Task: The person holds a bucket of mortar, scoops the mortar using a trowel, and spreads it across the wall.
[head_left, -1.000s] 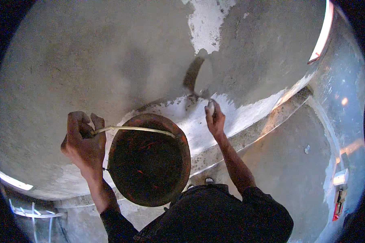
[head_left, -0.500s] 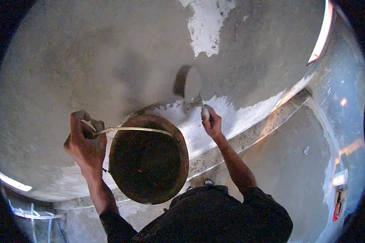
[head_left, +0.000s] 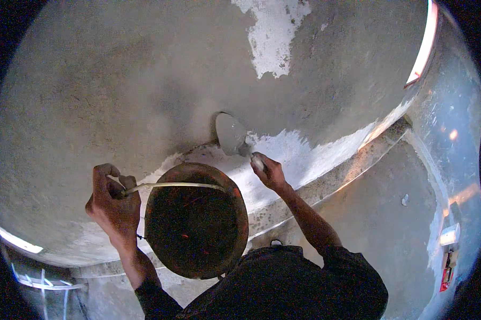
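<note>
My left hand (head_left: 112, 210) is closed round the pale curved handle (head_left: 179, 185) of a round, dark bucket (head_left: 197, 234), which hangs in front of me. The bucket's inside is too dark to make out its contents. In my right hand (head_left: 272, 175) is the light grip of a trowel (head_left: 230, 134). Its rounded blade lies against the grey plastered wall (head_left: 160, 90), just above the bucket's far rim. The blade covers the left end of a jagged white band (head_left: 288, 149) along the wall's lower part.
Higher up, a white patch (head_left: 272, 40) breaks the grey coat. A ledge (head_left: 352, 168) runs along the wall's foot, above the grey floor (head_left: 374, 213). A white container (head_left: 449, 234) and a red object (head_left: 446, 278) are at far right; a pale rack (head_left: 46, 282) stands at lower left.
My right hand has brought the trowel left and down the wall, and its blade now shows more clearly. The bucket and my left hand sit slightly lower in view.
</note>
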A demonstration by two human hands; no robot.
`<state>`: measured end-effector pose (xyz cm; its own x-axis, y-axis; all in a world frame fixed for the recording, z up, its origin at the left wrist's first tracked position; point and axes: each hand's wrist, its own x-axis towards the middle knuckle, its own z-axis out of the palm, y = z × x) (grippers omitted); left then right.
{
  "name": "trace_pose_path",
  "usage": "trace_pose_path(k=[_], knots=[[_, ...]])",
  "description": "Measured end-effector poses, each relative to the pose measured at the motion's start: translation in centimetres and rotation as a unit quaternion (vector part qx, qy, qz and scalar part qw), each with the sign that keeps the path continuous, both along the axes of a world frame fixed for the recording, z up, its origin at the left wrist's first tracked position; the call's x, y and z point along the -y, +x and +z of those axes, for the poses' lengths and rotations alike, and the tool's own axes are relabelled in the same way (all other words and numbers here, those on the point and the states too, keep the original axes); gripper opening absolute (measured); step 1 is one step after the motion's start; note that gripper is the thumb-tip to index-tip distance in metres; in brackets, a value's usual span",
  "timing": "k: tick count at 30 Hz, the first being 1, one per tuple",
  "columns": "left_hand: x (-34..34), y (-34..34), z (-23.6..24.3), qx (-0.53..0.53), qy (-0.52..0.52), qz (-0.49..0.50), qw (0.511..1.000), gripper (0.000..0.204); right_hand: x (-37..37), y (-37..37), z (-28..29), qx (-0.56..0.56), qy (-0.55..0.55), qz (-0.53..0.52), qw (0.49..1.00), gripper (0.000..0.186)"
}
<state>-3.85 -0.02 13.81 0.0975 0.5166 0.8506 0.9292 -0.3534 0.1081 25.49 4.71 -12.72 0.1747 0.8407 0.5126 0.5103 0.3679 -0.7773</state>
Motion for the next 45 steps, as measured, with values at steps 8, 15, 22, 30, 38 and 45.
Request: trace_pose_path(k=[8, 15, 22, 30, 38, 45], knots=[[0.4, -0.6, -0.2, 0.018, 0.006, 0.005, 1.000, 0.022, -2.0, 3.3, 3.0, -0.216, 0.107, -0.105, 0.965, 0.025], [1.0, -0.7, -0.3, 0.024, 0.001, 0.018, 1.000, 0.022, -5.0, 0.3, -0.1, -0.076, 0.184, -0.055, 0.978, 0.031], [1.1, -1.1, -0.7, 0.012, -0.026, 0.039, 0.999, 0.021, -0.3, -0.2, 1.6, -0.066, 0.027, -0.019, 0.997, 0.029], [0.6, -0.9, -1.0, 0.037, -0.030, -0.007, 0.999, 0.022, -2.8, 4.6, 6.6, -0.371, 0.134, -0.079, 0.916, 0.025], [0.9, -1.1, -1.0, 0.023, -0.058, -0.001, 0.998, 0.023, -2.5, -1.4, 1.2, -0.011, 0.138, -0.037, 0.990, 0.027], [0.8, -0.3, -0.9, 0.039, -0.063, -0.013, 0.997, 0.023, -0.3, 2.1, 4.3, -0.063, 0.089, -0.100, 0.989, 0.026]])
